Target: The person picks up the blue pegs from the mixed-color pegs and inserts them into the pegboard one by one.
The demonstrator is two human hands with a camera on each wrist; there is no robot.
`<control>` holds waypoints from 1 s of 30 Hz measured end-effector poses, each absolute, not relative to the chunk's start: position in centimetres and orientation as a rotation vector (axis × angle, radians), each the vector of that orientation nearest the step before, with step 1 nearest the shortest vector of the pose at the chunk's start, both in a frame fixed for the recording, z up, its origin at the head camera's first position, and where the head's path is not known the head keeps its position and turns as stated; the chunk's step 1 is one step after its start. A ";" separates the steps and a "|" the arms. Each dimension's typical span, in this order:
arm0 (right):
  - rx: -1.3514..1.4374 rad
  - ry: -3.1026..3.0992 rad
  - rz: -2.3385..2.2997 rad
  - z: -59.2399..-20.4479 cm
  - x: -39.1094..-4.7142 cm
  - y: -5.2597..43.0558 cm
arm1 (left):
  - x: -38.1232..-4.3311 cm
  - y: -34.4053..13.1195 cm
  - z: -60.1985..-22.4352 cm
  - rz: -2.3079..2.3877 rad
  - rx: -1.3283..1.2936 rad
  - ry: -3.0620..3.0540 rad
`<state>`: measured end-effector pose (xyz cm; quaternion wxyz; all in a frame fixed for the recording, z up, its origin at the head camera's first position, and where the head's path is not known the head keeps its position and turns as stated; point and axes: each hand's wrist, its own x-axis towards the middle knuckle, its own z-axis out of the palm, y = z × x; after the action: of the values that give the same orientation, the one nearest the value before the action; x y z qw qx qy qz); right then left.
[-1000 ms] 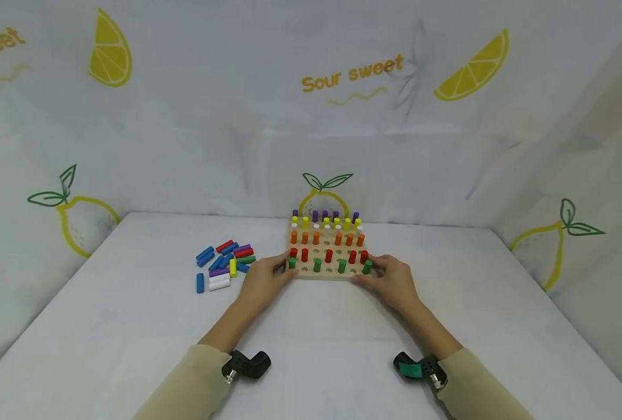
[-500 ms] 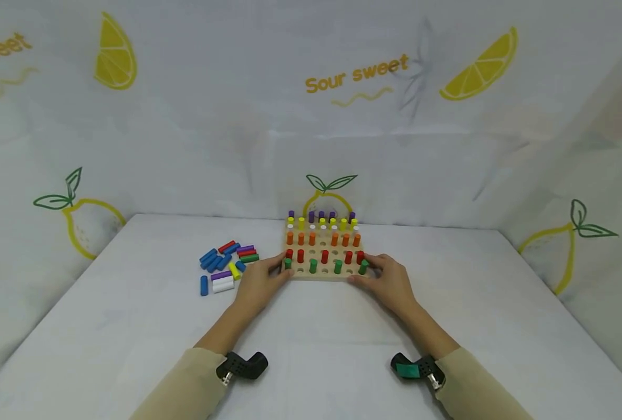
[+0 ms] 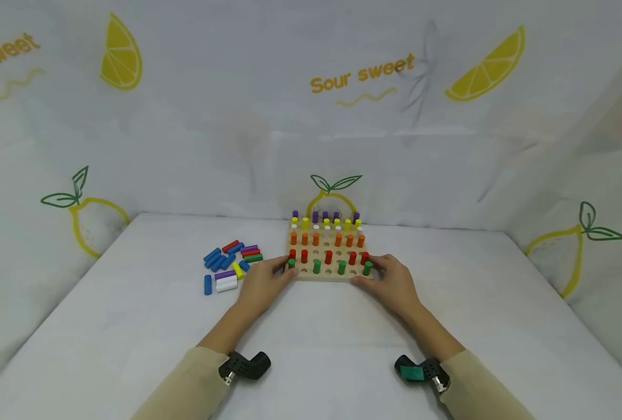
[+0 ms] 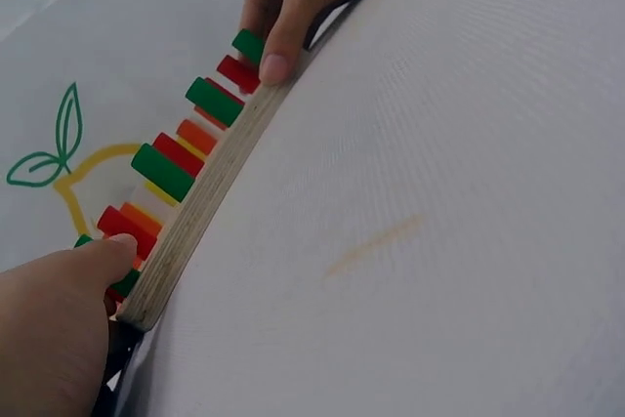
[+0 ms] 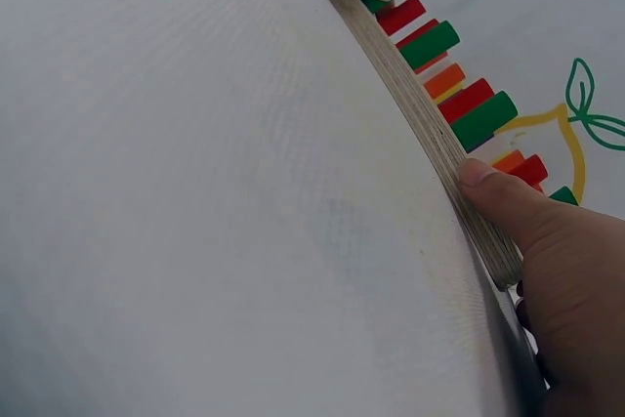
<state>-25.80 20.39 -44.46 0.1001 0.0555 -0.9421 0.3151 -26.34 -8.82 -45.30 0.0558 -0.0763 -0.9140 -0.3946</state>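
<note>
Pale wooden pegboard (image 3: 316,277): on white table (image 3: 321,344), nearer loose coloured cylindrical pegs (image 3: 228,261) than a second ago
Left hand (image 3: 261,284), right hand (image 3: 395,284): part-curled, gripping its near corners
Layered edge (image 4: 207,207): wrist views only

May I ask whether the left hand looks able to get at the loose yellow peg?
Probably yes: the yellow peg lies close beside the left hand, with a blue peg next to it but nothing on top. That hand would likely need to release the pegboard first.

The wooden pegboard (image 3: 334,248) lies flat, partly filled.
</note>
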 end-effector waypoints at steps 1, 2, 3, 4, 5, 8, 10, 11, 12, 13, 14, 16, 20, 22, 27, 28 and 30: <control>0.166 -2.785 0.926 -44.4 -25.8 20.5 | -26.4 -8.7 -45.2 -1.178 -0.229 -2.793; 0.165 -2.784 0.921 -44.5 -25.9 20.6 | -26.5 -8.7 -45.0 -1.156 -0.229 -2.816; 0.166 -2.784 0.916 -44.5 -25.9 20.7 | -26.5 -8.7 -44.9 -1.134 -0.234 -2.840; 0.169 -2.783 0.912 -44.6 -25.9 20.8 | -26.5 -8.8 -44.6 -1.110 -0.247 -2.864; 0.172 -2.782 0.907 -44.6 -25.9 20.8 | -26.5 -8.8 -44.4 -1.078 -0.262 -2.886; 0.177 -2.780 0.898 -44.7 -26.0 20.9 | -26.6 -9.4 -43.8 -1.036 -0.311 -2.923; 0.175 -2.783 0.896 -44.7 -25.9 21.0 | -26.7 -10.0 -43.4 -1.050 -0.326 -2.926; 0.173 -2.785 0.899 -44.7 -25.9 21.0 | -26.8 -10.4 -43.2 -1.064 -0.324 -2.924; 0.171 -2.788 0.902 -44.7 -25.9 21.0 | -27.0 -10.8 -42.8 -1.089 -0.322 -2.919; 0.167 -2.792 0.906 -44.7 -25.9 21.0 | -27.1 -11.3 -42.5 -1.114 -0.315 -2.911; 0.162 -2.794 0.909 -44.7 -25.8 21.0 | -27.3 -11.8 -42.2 -1.115 -0.318 -2.900; 0.159 -2.797 0.918 -44.6 -25.8 21.0 | -27.7 -12.9 -41.7 -1.105 -0.313 -2.880; 0.162 -2.798 0.927 -44.6 -25.8 20.9 | -28.2 -15.7 -40.9 -1.002 -0.283 -2.837; 0.167 -2.798 0.925 -44.6 -25.8 20.8 | -28.3 -17.1 -40.7 -0.932 -0.248 -2.826; 0.186 -2.795 0.921 -44.7 -26.0 20.7 | -28.3 -19.9 -40.0 -0.790 -0.145 -2.864; 0.190 -2.797 0.920 -44.7 -26.0 20.6 | -28.3 -20.3 -39.9 -0.777 -0.122 -2.879; 0.196 -2.801 0.915 -44.7 -26.1 20.6 | -28.3 -21.0 -39.8 -0.771 -0.070 -2.908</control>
<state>-26.05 20.59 -44.73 0.0943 0.0660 -0.9442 0.3085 -28.31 -21.01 -39.82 0.0660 -0.0232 -0.9643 -0.2556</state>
